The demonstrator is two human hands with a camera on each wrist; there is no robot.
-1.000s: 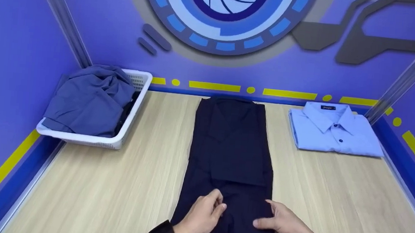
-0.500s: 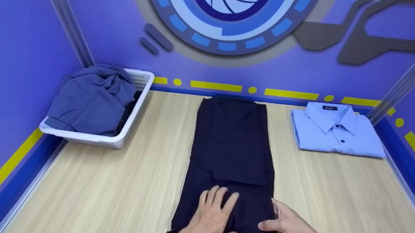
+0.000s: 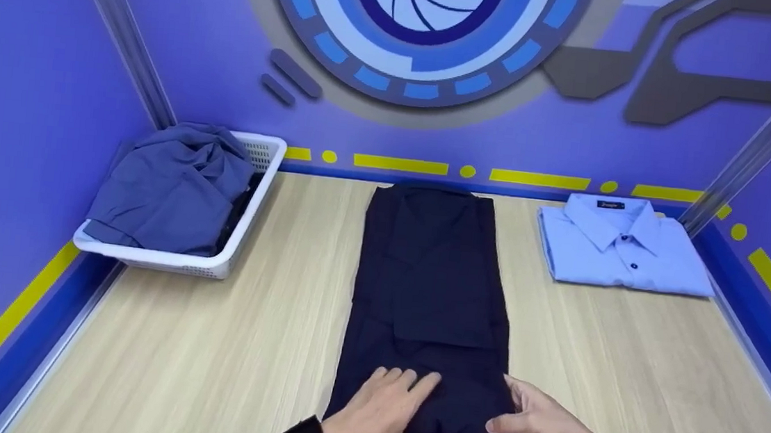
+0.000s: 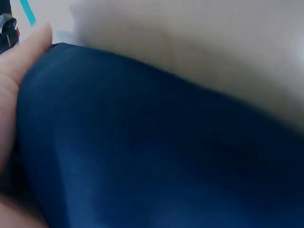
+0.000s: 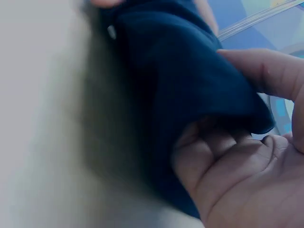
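A dark navy shirt [image 3: 440, 270], folded into a long strip, lies with its collar towards the back wall. My left hand [image 3: 375, 414] is at its near end, fingers bent over the cloth and thumb at the near edge. In the left wrist view, the dark cloth [image 4: 142, 133] spreads between that hand's thumb and fingers. At the near right corner my right hand [image 3: 552, 423] grips the shirt, thumb on top. The right wrist view shows this right hand [image 5: 247, 175] with its fingers tucked under the fabric [image 5: 190, 71], their tips hidden.
A white basket [image 3: 232, 248] heaped with grey-blue clothing [image 3: 171, 191] stands at the back left. At the back right lies a folded light blue shirt [image 3: 623, 255]. Blue-purple panels [image 3: 199, 33] enclose the wooden table [image 3: 227, 356] at the back and sides.
My left hand went from loosely curled to spread on the shirt, then bent its fingers over the near end. My right hand keeps its grip on the corner, shifting slightly right.
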